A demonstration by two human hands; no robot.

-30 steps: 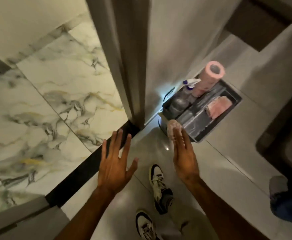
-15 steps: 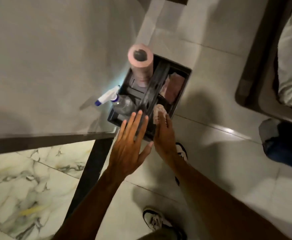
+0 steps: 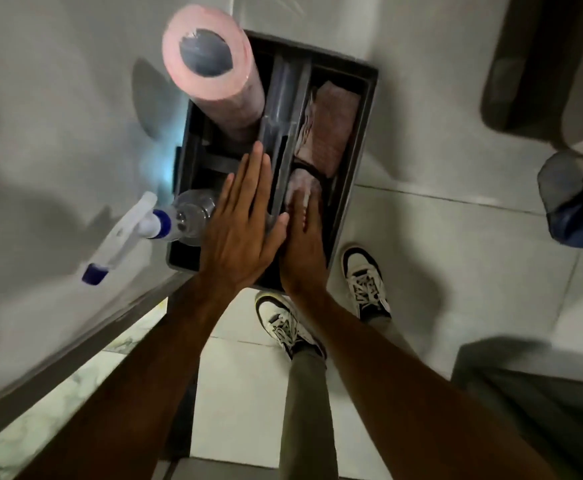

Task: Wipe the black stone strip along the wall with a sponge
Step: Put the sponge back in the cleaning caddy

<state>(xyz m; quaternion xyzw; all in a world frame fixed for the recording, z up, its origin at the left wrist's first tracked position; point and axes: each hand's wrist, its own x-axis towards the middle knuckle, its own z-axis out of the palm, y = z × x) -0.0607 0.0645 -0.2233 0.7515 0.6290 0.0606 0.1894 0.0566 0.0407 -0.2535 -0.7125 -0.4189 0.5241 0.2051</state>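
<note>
The pale pink sponge is under the fingertips of my right hand, low inside the right compartment of a dark grey caddy. My left hand lies flat and empty beside it, fingers straight and together, over the caddy's middle handle. The two hands touch at the thumb side. Only a short dark piece of the black stone strip shows, between my forearms at the bottom of the view; my left arm hides the rest.
The caddy also holds an upright pink paper roll, a clear spray bottle with a white and blue head, and a folded pink cloth. My shoes stand just below it. Another person's foot is at the right. Marble floor shows bottom left.
The view has swung from the marble floor and black strip to straight above the caddy. Both hands came forward over it, and the right hand brought the sponge down into the right compartment.
</note>
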